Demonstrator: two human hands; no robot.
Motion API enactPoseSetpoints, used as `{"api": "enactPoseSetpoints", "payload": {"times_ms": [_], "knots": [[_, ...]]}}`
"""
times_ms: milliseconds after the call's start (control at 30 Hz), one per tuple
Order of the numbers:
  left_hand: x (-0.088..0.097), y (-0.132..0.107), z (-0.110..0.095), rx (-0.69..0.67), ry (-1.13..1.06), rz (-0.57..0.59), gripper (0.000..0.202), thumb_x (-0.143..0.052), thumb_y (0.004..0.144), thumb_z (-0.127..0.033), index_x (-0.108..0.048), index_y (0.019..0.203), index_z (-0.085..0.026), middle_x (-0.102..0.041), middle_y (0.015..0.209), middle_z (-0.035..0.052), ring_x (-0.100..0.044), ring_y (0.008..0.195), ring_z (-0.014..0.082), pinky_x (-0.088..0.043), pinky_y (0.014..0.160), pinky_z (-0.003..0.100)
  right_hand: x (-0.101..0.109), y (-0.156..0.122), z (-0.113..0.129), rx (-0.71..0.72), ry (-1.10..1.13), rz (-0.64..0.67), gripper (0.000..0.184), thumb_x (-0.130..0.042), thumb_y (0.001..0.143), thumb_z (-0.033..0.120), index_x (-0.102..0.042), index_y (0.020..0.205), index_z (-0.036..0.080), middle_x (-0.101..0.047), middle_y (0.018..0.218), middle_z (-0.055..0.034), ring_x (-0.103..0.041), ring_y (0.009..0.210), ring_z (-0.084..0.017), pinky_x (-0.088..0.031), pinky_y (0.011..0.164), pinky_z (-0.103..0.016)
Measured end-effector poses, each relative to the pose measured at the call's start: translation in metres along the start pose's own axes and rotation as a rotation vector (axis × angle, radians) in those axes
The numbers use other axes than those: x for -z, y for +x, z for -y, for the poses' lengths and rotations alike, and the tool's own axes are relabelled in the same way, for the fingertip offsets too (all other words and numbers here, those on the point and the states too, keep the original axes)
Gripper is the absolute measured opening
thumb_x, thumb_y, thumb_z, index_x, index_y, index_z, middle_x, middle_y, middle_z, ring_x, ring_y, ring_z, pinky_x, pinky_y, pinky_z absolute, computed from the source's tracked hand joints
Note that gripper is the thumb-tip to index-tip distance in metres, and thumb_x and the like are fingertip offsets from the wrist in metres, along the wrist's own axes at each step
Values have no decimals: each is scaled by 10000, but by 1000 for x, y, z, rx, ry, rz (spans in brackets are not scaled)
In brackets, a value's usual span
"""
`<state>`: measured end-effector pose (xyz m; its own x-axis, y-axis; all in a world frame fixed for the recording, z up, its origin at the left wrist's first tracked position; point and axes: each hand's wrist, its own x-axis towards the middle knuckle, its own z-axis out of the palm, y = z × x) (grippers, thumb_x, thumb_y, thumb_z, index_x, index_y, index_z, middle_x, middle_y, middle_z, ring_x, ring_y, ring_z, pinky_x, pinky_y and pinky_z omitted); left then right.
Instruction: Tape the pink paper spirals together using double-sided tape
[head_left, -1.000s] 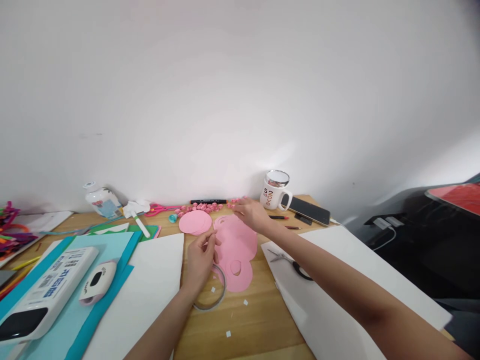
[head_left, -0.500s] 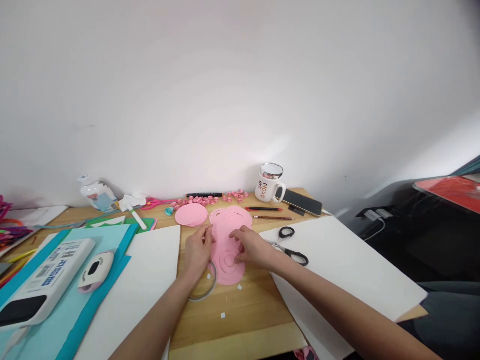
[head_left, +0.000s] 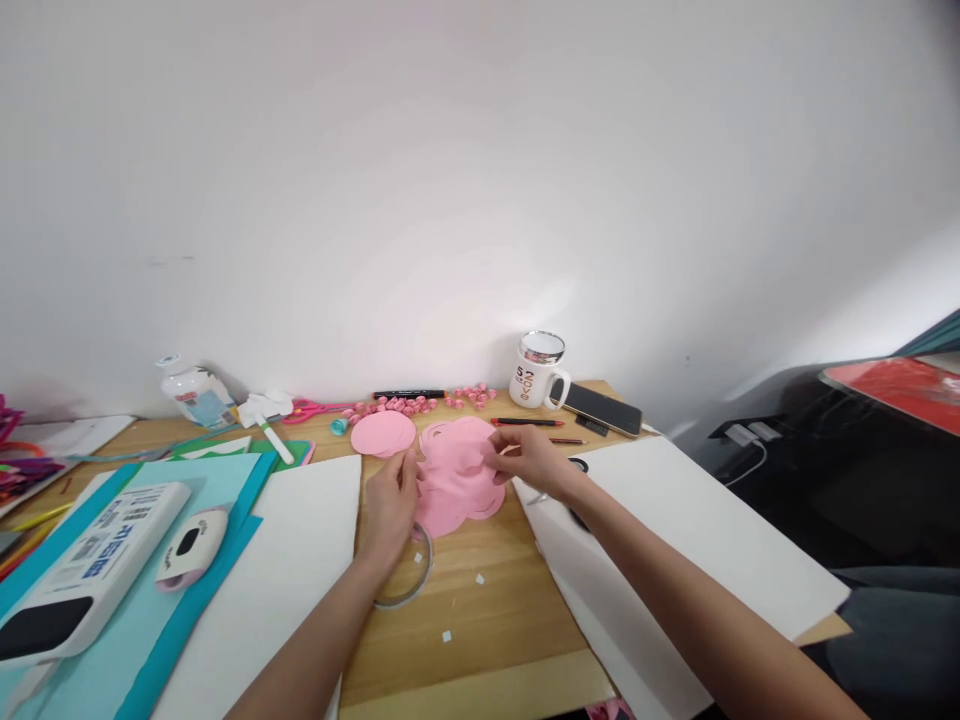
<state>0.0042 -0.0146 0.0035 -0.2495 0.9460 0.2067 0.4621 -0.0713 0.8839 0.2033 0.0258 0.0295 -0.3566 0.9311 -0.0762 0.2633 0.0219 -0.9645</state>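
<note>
A pile of pink paper cut-outs lies on the wooden desk in front of me. My left hand rests at the pile's left edge, fingers curled and pinching the paper. My right hand is at the pile's right side, fingers closed on the lifted edge of a pink sheet. A clear tape ring lies under my left wrist. A separate pink paper circle sits just behind my left hand.
White sheets lie right and left. Black scissors are partly hidden behind my right wrist. At the back stand a mug, phone, pencils, marker, pink rolled bits. Blue paper, a white device and a punch are left.
My right hand came back from the far pink bits to the pile, then moved to its right edge and lifted a pink sheet, bunching the pile. The left hand stayed put.
</note>
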Motion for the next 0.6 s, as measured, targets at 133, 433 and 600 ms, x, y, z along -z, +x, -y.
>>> {"api": "enactPoseSetpoints", "payload": {"times_ms": [133, 433, 600], "knots": [[-1, 4, 0, 91, -250, -15, 439, -413, 803, -522, -627, 786, -139, -606, 533, 25, -560, 448, 151, -409, 411, 235, 2, 7, -2, 51, 313, -126, 320, -712, 588, 368, -604, 781, 137, -611, 726, -16, -579, 616, -116, -522, 604, -274], [-7, 11, 1, 266, -614, 199, 513, -613, 698, -466, -593, 1064, -107, -695, 915, 137, -651, 800, 219, -519, 650, 297, -25, 7, -19, 39, 355, -1, 450, -770, 504, 320, -585, 879, 152, -623, 801, -26, -567, 602, -112, -476, 550, -246], [-6, 12, 8, 202, -535, 172, 519, -728, 589, -345, -617, 1041, -116, -681, 990, 144, -635, 894, 243, -511, 735, 312, -34, 10, -26, 71, 295, -32, 342, -672, 618, 431, -606, 798, 148, -628, 719, -14, -549, 593, -116, -434, 543, -234]]}}
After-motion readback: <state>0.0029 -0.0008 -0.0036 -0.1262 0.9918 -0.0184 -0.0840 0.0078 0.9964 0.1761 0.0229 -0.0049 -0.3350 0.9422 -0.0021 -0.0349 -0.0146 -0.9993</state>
